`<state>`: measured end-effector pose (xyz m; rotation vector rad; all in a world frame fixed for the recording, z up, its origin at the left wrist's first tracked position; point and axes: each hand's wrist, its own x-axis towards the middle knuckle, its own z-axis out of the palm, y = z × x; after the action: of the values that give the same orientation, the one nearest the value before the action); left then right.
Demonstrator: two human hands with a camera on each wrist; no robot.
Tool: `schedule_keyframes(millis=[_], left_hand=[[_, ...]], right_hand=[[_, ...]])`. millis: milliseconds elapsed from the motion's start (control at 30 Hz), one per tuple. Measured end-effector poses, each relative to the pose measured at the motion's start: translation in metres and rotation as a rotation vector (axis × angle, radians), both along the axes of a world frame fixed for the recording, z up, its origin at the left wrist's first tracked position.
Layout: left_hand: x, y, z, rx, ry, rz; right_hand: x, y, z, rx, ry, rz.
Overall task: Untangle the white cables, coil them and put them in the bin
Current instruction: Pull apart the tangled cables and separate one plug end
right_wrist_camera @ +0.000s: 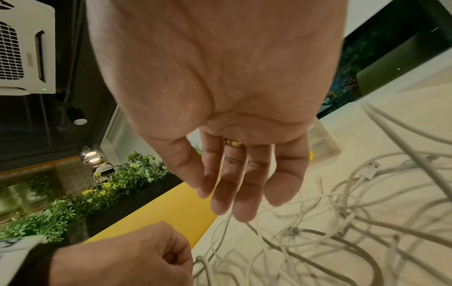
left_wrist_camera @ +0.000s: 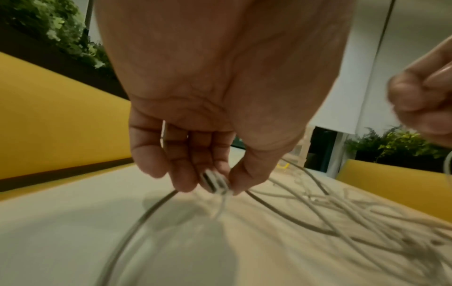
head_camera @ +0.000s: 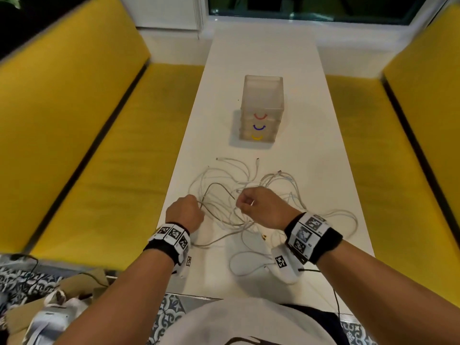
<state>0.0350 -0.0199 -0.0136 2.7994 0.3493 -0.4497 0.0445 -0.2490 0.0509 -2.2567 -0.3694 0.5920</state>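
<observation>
A tangle of white cables lies on the near half of the narrow white table. My left hand hovers at the tangle's left edge. In the left wrist view its thumb and fingers pinch the white plug of one cable, which loops down to the table. My right hand is curled above the middle of the tangle, and a thin white cable runs down from its fingertips. The bin, a translucent stack with red, blue and yellow handles, stands farther back, apart from the cables.
Yellow benches run along both long sides of the table. More cable loops trail toward the table's right edge near my right wrist. A bag and cloth lie on the patterned floor at lower left.
</observation>
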Motion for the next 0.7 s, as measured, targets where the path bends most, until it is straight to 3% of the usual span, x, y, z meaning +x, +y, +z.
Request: schedule_keyframes(millis=[167, 267, 400, 600, 700], left_hand=[[0.009, -0.022, 0.057, -0.05, -0.073, -0.122], [0.014, -0.031, 0.108, -0.135, -0.227, -0.209], [0.02, -0.035, 0.157, -0.32, -0.429, -0.231], [0.028, -0.059, 0.172, -0.865, -0.62, -0.143], [0.036, -0.068, 0.167, -0.866, -0.727, -0.152]], right_hand=[[0.01, 0.01, 0.008, 0.123, -0.12, -0.008], [0.014, 0.021, 0.015, 0.208, -0.223, 0.062], [0.03, 0.029, 0.037, 0.383, -0.306, -0.102], [0.049, 0.031, 0.045, 0.322, -0.316, -0.108], [0.049, 0.033, 0.047, 0.381, -0.311, -0.154]])
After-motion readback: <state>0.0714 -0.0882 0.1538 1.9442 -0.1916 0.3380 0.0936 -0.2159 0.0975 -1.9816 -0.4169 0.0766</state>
